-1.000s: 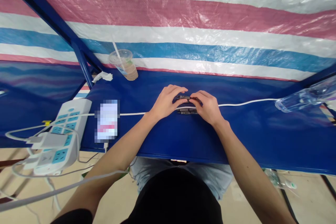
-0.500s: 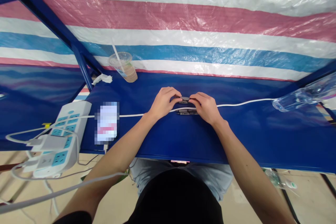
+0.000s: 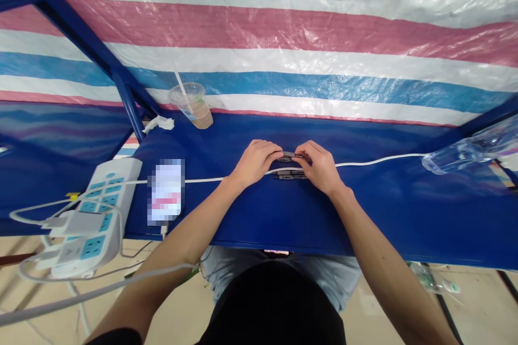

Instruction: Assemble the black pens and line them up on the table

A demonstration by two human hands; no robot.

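My left hand (image 3: pixel 258 160) and my right hand (image 3: pixel 318 164) pinch opposite ends of a small, flat dark grey piece (image 3: pixel 287 156), held close over the blue table (image 3: pixel 259 215). Its exact kind is too small to make out, and my fingertips cover its ends. Just nearer to me lies a second dark piece (image 3: pixel 289 174) of similar length, partly hidden by my right hand. A white cable (image 3: pixel 376 160) runs crosswise between the two pieces and passes under my wrists.
To the left are a phone (image 3: pixel 165 191) with its screen lit and a white power strip (image 3: pixel 121 188) with plugged-in chargers. A plastic cup (image 3: pixel 198 110) with a straw and a crumpled tissue (image 3: pixel 159 123) stand at the back left. A clear bottle (image 3: pixel 457 153) lies at the right.
The view has shifted slightly. Both hands keep hold of the dark grey piece in nearly the same place, with the left fingers flatter and closer together.
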